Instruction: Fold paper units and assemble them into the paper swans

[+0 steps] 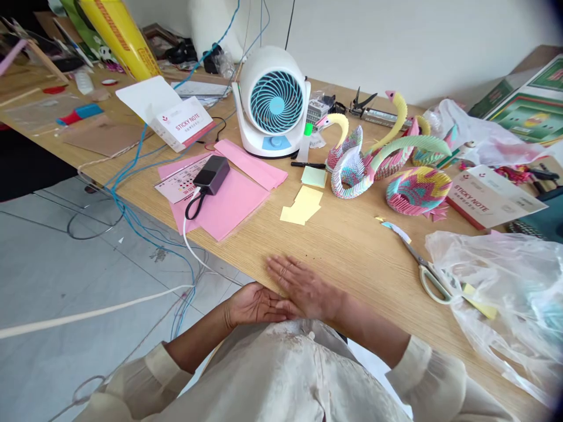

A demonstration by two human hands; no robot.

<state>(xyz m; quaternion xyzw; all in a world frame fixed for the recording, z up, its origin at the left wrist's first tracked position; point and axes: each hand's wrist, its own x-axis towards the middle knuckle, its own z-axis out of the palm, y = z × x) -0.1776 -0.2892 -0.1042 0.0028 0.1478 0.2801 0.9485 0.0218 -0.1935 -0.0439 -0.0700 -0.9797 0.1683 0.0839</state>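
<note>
My right hand (303, 287) lies flat, palm down, at the front edge of the wooden table (352, 252), with nothing in it. Just below that edge, my left hand (255, 303) is palm up with its fingers loosely stretched, and no object shows in it. The fingers of the left reach under the right hand's thumb. Small dark specks lie on the wood beyond the right fingers. Farther back are loose yellow sticky notes (302, 206) and a pale green note (314, 176). Scissors (424, 266) rest to the right, their blades on a scrap of paper.
Folded-paper swans (352, 164) and a round paper piece (417, 190) stand at the back right. A white fan (275, 99) is at the back. Pink paper (233, 205) carries a black power bank (212, 174). A plastic bag (505, 293) lies right; blue cables (127, 205) hang left.
</note>
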